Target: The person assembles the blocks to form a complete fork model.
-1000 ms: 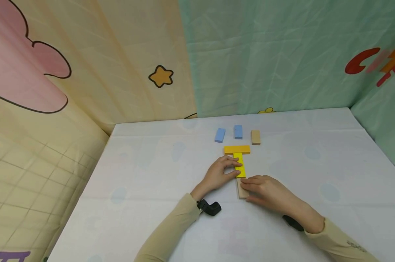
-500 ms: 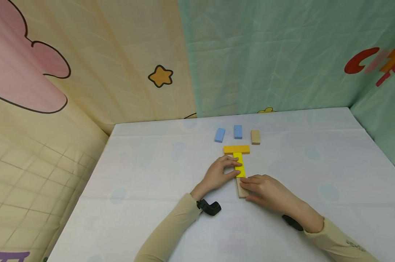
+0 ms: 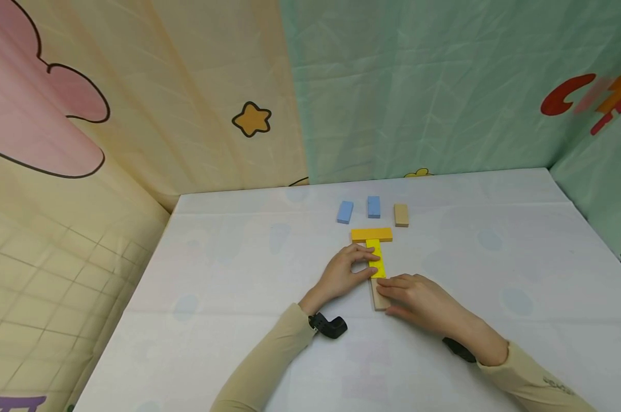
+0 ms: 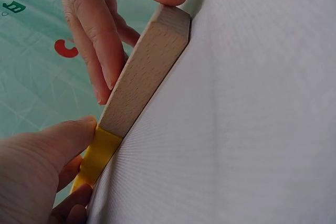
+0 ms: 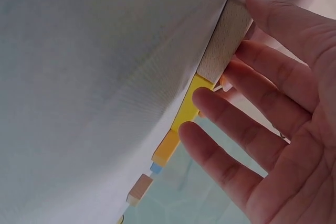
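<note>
A yellow block [image 3: 375, 246] and a plain wooden block [image 3: 379, 301] lie end to end on the table. An orange block [image 3: 371, 234] crosses the far end of the yellow one, forming a T shape. My left hand [image 3: 343, 271] pinches the yellow block [image 4: 101, 153] between thumb and fingers, close to the joint. With the right hand [image 3: 422, 301] I hold the wooden block [image 5: 224, 43], thumb at its near end and fingertips along its top. The other right fingers [image 5: 231, 124] spread beside the yellow block. In the left wrist view the wooden block [image 4: 147, 72] meets the yellow one.
Beyond the orange block stand two blue blocks, a left blue block [image 3: 344, 212] and a middle blue block [image 3: 374, 207], and a small wooden block [image 3: 400, 215]. The white table [image 3: 228, 252] ends at a printed curtain [image 3: 372, 86] behind.
</note>
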The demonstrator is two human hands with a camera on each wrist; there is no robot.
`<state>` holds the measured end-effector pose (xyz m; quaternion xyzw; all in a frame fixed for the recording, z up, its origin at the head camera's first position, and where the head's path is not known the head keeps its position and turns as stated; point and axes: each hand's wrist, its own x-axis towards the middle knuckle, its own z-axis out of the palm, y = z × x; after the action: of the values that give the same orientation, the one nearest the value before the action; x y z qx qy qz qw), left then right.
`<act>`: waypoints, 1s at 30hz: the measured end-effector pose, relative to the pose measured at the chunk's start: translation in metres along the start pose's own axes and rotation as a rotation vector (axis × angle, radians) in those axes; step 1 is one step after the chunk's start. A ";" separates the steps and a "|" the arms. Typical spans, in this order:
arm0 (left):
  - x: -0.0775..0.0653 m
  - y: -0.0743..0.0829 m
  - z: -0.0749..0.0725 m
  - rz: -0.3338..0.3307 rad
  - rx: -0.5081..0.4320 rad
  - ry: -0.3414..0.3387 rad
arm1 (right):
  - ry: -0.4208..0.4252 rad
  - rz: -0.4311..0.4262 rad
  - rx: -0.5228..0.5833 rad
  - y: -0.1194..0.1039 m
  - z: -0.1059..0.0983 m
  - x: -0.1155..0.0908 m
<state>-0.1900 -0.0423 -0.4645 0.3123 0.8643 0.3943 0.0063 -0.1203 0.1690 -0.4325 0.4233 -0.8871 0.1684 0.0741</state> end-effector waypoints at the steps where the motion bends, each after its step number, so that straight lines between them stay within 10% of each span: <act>1: 0.000 0.000 0.000 -0.001 -0.002 -0.002 | -0.001 0.003 -0.005 0.000 0.000 0.000; 16: -0.001 0.000 -0.003 0.018 0.016 -0.040 | -0.029 0.009 -0.066 -0.001 -0.003 -0.001; 30: -0.005 0.005 -0.016 0.004 0.185 -0.249 | 0.021 -0.037 -0.070 0.010 -0.001 -0.004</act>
<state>-0.1877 -0.0533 -0.4509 0.3597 0.8887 0.2714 0.0840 -0.1254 0.1786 -0.4352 0.4351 -0.8836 0.1404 0.1011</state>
